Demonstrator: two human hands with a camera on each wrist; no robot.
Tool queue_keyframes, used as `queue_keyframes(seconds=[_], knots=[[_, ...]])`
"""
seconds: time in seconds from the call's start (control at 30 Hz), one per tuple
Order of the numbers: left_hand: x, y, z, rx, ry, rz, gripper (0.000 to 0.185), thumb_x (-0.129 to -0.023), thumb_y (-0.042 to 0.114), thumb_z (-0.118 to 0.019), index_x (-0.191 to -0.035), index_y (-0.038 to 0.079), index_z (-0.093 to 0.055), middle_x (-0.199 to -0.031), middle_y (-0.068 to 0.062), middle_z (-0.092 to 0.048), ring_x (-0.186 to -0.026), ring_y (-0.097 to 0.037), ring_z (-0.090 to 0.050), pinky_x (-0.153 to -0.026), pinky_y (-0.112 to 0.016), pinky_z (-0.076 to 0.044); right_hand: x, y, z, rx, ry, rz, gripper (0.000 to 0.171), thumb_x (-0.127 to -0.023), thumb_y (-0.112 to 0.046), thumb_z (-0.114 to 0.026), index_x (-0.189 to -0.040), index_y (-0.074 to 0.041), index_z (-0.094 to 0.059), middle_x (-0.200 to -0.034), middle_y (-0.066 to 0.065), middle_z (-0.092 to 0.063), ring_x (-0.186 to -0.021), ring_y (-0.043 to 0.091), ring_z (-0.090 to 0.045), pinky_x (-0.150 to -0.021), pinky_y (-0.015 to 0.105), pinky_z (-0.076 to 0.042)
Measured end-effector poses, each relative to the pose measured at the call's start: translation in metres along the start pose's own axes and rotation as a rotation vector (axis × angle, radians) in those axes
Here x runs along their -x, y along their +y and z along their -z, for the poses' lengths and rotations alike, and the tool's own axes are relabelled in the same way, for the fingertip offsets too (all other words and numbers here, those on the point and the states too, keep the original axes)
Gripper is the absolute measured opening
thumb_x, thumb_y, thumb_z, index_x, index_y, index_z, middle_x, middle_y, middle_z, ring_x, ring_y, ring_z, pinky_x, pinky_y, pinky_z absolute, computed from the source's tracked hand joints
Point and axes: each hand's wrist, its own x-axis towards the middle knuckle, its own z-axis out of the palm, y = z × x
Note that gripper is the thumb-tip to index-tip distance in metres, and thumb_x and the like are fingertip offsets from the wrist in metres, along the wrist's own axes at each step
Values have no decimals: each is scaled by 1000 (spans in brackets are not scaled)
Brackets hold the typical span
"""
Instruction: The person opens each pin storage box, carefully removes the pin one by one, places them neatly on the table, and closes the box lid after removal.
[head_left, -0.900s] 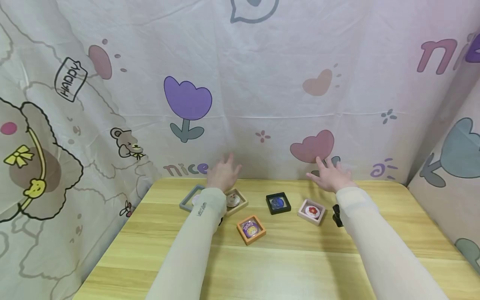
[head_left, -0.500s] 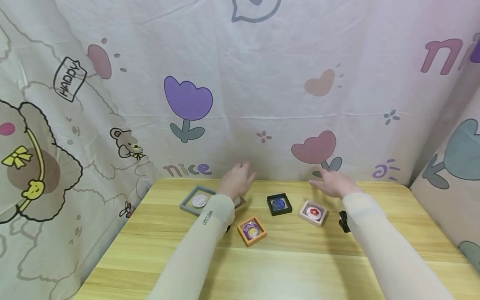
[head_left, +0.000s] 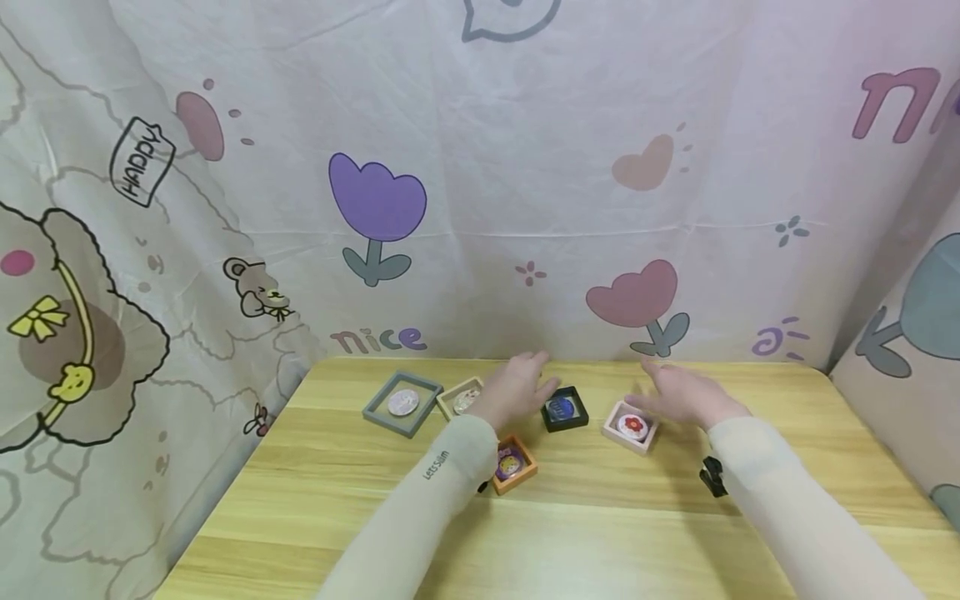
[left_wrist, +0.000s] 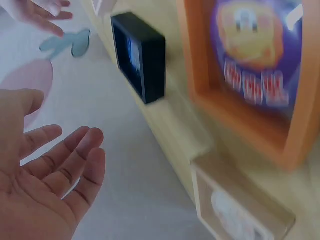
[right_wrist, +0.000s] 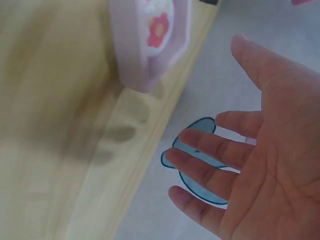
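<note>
My left hand (head_left: 515, 390) hovers over the table between a beige box frame (head_left: 452, 407) and a black box frame (head_left: 566, 427), fingers loosely extended and holding nothing. Below its wrist lies an orange box frame (head_left: 529, 467) with a purple badge (left_wrist: 252, 50), partly covered by the sleeve. My right hand (head_left: 692, 395) hangs above the table just right of a pale pink box frame (head_left: 624, 443) with a red-flower badge (right_wrist: 159, 27). The right wrist view shows its fingers relaxed, with nothing in them.
A grey-blue box frame (head_left: 387, 423) with a pale round badge (head_left: 403, 402) lies at the far left of the group. Behind the wooden table (head_left: 570, 550) hangs a printed white curtain (head_left: 517, 167), close to the back edge.
My left hand has moved right and lower, from over the grey-blue and beige frames towards the black one. My right hand has shifted right and down. The frames keep their places.
</note>
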Motion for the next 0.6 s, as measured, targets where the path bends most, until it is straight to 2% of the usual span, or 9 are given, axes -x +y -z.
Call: queue_keyframes(seconds=[0.07, 0.17, 0.23, 0.33, 0.43, 0.5, 0.6], knots=[[3, 6, -4, -2, -4, -22, 56, -112, 43, -56, -159, 13, -50, -150, -11, -65, -133, -26, -67, -114, -42, -58, 3, 0, -6, 4, -5, 5, 95, -103, -57, -64, -161, 11, -33, -157, 41, -45, -142, 62, -47, -114, 77, -44], [7, 14, -12, -5, -6, -61, 52, -111, 38, -59, -156, 13, -54, -150, -9, -66, -135, -26, -66, -117, -41, -56, 9, -2, -13, 33, -4, 31, 95, -101, -57, -68, -156, 15, -41, -153, 43, -48, -139, 62, -50, -112, 75, -48], [10, 17, -17, 10, -12, -79, 50, -110, 36, -60, -155, 13, -56, -151, -10, -65, -138, -27, -64, -119, -41, -55, 13, -4, -16, 49, 0, 38, 96, -98, -58, -71, -154, 15, -44, -148, 44, -52, -129, 57, -60, -106, 72, -53], [14, 20, -26, 18, -16, -100, 49, -110, 35, -63, -153, 12, -57, -148, -11, -66, -133, -26, -67, -113, -38, -59, 18, -6, -22, 53, 14, 51, 99, -93, -59, -77, -151, 16, -48, -139, 41, -59, -109, 44, -69, -95, 67, -60], [19, 23, -32, 28, -34, -98, 50, -109, 35, -64, -153, 13, -57, -147, -12, -67, -129, -25, -68, -109, -37, -61, 20, -6, -29, 44, 34, 59, 99, -88, -57, -83, -148, 15, -51, -128, 35, -65, -94, 30, -65, -80, 57, -63], [22, 25, -37, 34, -47, -97, 49, -108, 35, -65, -152, 13, -58, -146, -12, -67, -130, -25, -68, -110, -37, -61, 22, -6, -34, 42, 45, 70, 100, -84, -56, -86, -147, 15, -53, -120, 29, -67, -88, 26, -62, -71, 49, -60], [27, 27, -43, 40, -65, -99, 50, -108, 35, -66, -152, 14, -59, -147, -10, -67, -131, -24, -68, -112, -38, -60, 23, -7, -40, 34, 59, 70, 101, -81, -56, -89, -146, 13, -55, -110, 21, -67, -82, 22, -58, -64, 39, -54]])
